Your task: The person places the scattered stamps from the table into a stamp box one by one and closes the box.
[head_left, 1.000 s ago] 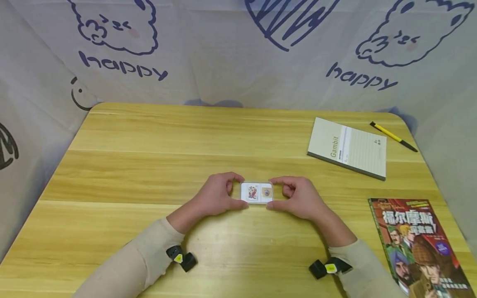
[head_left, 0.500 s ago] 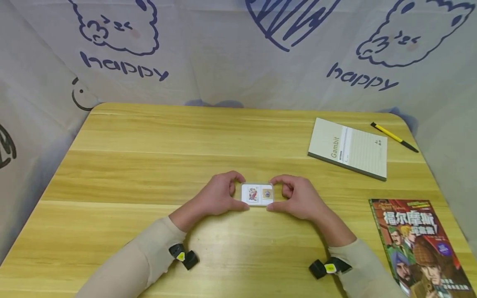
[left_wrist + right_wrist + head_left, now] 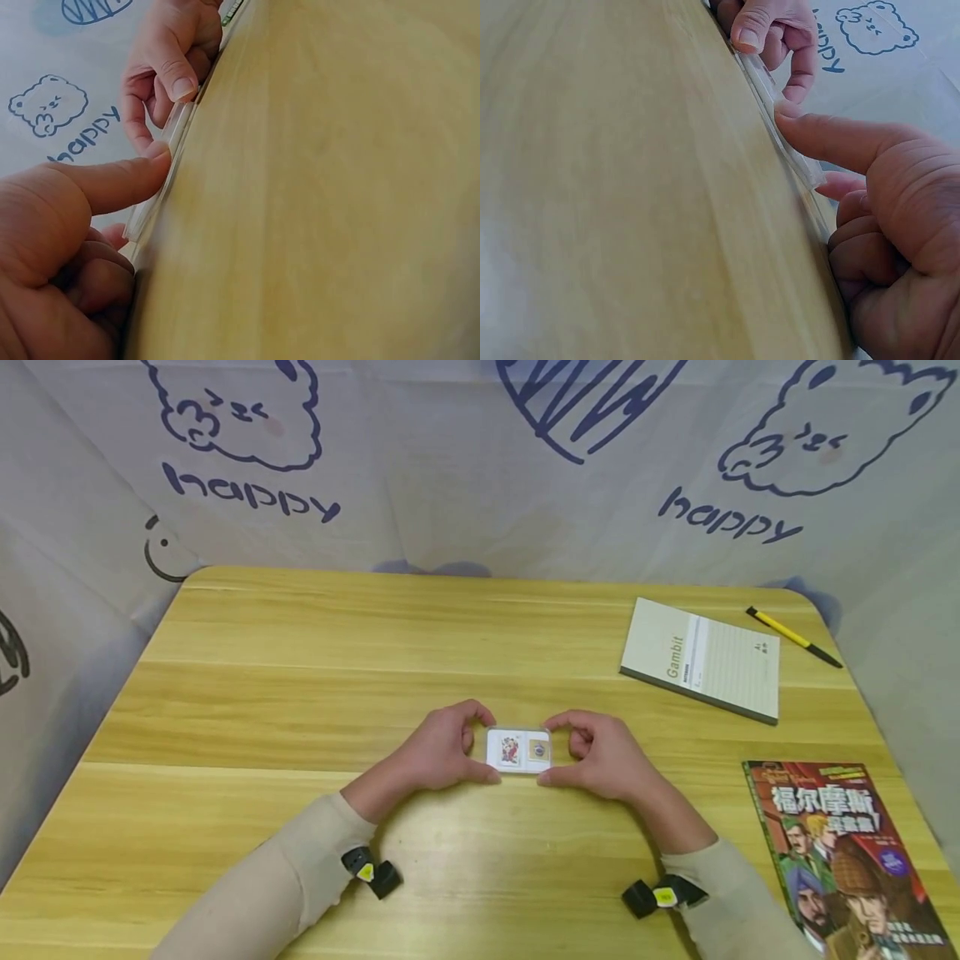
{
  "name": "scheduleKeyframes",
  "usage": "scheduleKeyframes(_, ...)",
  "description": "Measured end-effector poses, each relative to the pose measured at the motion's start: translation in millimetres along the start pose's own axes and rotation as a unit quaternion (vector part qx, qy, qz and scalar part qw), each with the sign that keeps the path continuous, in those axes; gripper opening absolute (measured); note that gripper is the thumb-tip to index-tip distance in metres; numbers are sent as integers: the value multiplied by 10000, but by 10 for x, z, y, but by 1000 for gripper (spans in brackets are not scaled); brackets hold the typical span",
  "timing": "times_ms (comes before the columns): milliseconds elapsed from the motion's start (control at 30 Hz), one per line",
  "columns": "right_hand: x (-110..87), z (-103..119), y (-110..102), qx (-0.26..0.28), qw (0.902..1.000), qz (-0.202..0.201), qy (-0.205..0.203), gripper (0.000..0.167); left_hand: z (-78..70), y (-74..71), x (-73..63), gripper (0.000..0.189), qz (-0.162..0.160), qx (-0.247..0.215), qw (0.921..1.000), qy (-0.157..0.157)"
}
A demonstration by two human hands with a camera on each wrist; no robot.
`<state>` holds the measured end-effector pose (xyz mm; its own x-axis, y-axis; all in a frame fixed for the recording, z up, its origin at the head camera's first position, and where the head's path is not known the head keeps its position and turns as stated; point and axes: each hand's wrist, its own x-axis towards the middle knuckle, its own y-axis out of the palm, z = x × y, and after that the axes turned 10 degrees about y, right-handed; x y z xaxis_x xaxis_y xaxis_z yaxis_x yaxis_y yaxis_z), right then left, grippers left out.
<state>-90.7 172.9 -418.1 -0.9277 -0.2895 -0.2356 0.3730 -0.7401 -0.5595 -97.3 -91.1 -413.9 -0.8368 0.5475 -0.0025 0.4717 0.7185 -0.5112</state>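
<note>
A small flat clear plastic case (image 3: 524,760) with a white insert lies at the middle of the table, between both hands. Its insert shows a colourful stamp-like picture on the left and a small gold square with a round emblem on the right. My left hand (image 3: 442,748) pinches the left end between thumb and forefinger. At the other end, thumb and forefinger of my right hand (image 3: 602,756) pinch it likewise. Seen edge-on in the left wrist view, the case (image 3: 174,135) is thin and low against the tabletop. The remaining fingers of both hands are curled.
A Gambit notebook (image 3: 701,660) lies at the back right, with a yellow and black pen (image 3: 793,636) beside it. Nearer, a colourful comic-style book (image 3: 847,860) lies by the right forearm. A printed white cloth (image 3: 480,468) hangs behind the wooden table (image 3: 300,635).
Both hands keep their grip on the case's ends. The case and hands shift very slightly to the right in view; the notebook, pen and book stay in place.
</note>
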Motion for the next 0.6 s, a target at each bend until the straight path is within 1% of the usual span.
scheduleKeyframes(200,-2,19,12,90,9997,1,206,59,-17,19,2,65,-39,-14,9998,-194)
scheduleKeyframes(467,7,27,28,-13,9997,-229,100,56,-51,23,-5,60,-197,132,9995,-209)
scheduleKeyframes(600,-3,42,16,62,9993,-235,294,57,-59,27,19,62,-130,62,9993,-340)
